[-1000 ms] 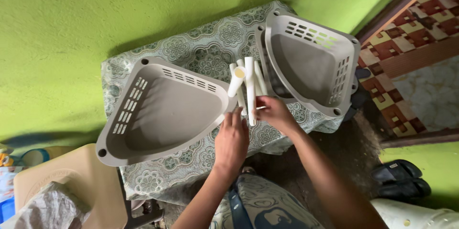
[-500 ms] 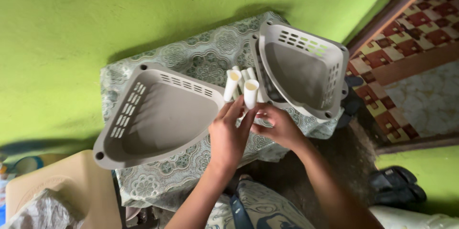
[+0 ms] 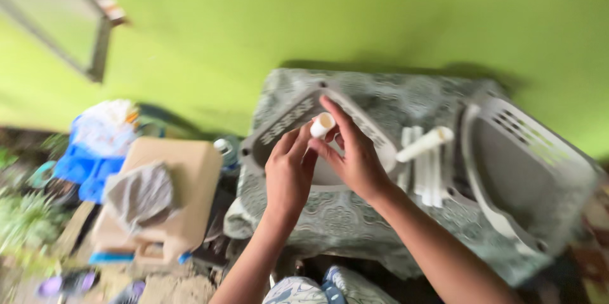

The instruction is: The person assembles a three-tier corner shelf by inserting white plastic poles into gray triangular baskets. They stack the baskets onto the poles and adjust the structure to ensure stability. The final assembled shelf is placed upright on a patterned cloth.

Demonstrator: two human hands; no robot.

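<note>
Behind everything we see a bright green wall (image 3: pixel 355 18), and in front of it a low table draped in a grey patterned cloth (image 3: pixel 342 215). On the cloth sit two grey slotted plastic baskets: the left basket (image 3: pixel 288 120) lies under our hands, and the right basket (image 3: pixel 526 164) stands tilted at the far right edge. To the left, well apart from the table, a tan plastic stool (image 3: pixel 184 177) carries a crumpled grey bag (image 3: pixel 141 193), with blue items (image 3: pixel 89 158) beyond it. Between the two baskets lies a bundle of white tubes (image 3: pixel 426 164), one of them angled across the others.

Our left hand (image 3: pixel 288 174) and right hand (image 3: pixel 355 158) meet above the left basket. Together they pinch a short white tube (image 3: pixel 321 125), open end up, between the curled fingertips; the left thumb and forefinger close on it from the left, the right fingers from the right. The view is blurred, so finer grip detail is unclear.
</note>
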